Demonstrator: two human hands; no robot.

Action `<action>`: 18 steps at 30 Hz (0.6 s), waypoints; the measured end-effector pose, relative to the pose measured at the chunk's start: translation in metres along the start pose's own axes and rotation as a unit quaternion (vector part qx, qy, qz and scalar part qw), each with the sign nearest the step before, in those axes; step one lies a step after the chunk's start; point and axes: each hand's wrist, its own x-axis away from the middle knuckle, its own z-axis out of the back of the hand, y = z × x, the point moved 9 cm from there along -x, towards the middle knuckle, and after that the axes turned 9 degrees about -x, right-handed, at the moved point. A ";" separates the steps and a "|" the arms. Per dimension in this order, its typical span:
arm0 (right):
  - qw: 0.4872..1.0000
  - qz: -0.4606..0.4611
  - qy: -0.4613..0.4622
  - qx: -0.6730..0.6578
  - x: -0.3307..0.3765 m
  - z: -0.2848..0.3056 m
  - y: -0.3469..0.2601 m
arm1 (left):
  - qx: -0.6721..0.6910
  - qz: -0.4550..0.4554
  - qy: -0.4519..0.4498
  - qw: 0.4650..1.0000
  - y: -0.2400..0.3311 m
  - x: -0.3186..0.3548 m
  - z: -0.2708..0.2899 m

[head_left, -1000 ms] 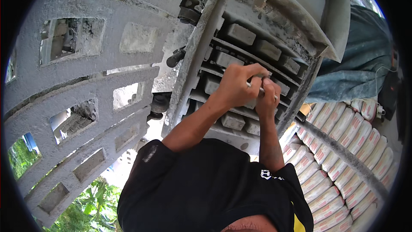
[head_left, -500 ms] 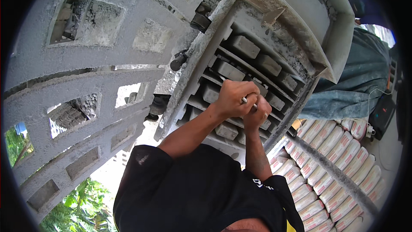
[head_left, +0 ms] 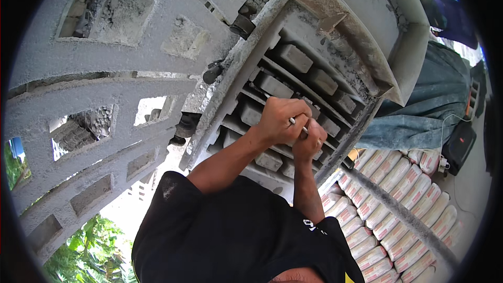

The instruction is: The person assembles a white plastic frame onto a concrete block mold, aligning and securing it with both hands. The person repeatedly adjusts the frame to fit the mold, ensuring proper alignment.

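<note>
Grey cement cakes the block mould (head_left: pixel 293 81) where my left hand (head_left: pixel 280 120) and right hand (head_left: pixel 310 144) pinch a thin metal rod (head_left: pixel 297 124), mid-scrape; next needs steady pressure along its bars.

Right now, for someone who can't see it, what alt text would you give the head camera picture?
A person's left hand and right hand meet around a thin metal tool at the grey grid of a cement-caked block mould. Concrete blocks with square openings fill the left, stacked sacks lie at lower right, and another person in jeans stands beyond.

Two hands (head_left: pixel 293 128); one metal rod (head_left: pixel 297 124); one grey block mould (head_left: pixel 309 81).
</note>
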 end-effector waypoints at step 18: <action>0.998 0.035 0.036 0.033 -0.019 -0.004 -0.013 | -0.025 -0.027 -0.005 0.999 0.004 -0.010 0.003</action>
